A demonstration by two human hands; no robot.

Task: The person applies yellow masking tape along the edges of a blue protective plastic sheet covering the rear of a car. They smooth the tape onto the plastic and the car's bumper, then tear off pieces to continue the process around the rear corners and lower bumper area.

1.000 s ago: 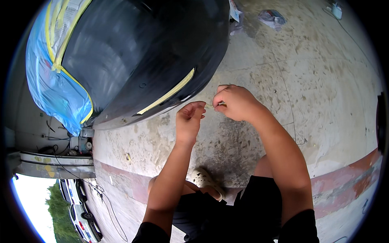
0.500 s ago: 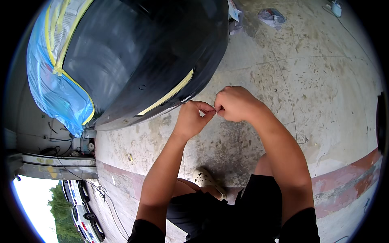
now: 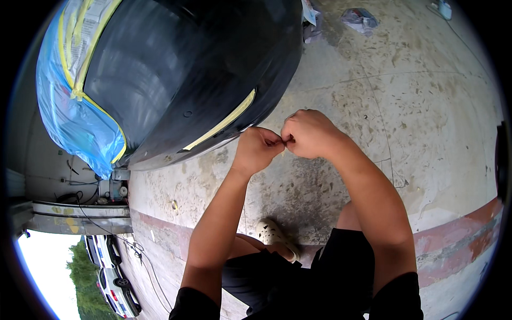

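My left hand (image 3: 255, 149) and my right hand (image 3: 310, 134) meet at their fingertips, just off the lower edge of a black car bumper (image 3: 197, 58). Both are closed, thumbs and fingers pinched together. Whatever lies between them is too small and too hidden to name. A strip of pale yellow masking tape (image 3: 223, 121) covers a long narrow area on the bumper, up and left of my left hand. Dull, cloudy patches mark the black surface.
Blue plastic film (image 3: 80, 130), edged with yellow tape, wraps the car at left beside taped newspaper (image 3: 88, 32). A crumpled bag (image 3: 359, 21) lies on the stained concrete floor (image 3: 426, 122). My clog (image 3: 274, 237) is below; a cable (image 3: 152, 272) runs at lower left, near parked white cars (image 3: 114, 282).
The fingertips of both hands have drawn closer together and the left fingers have curled in more. The view has shifted slightly.
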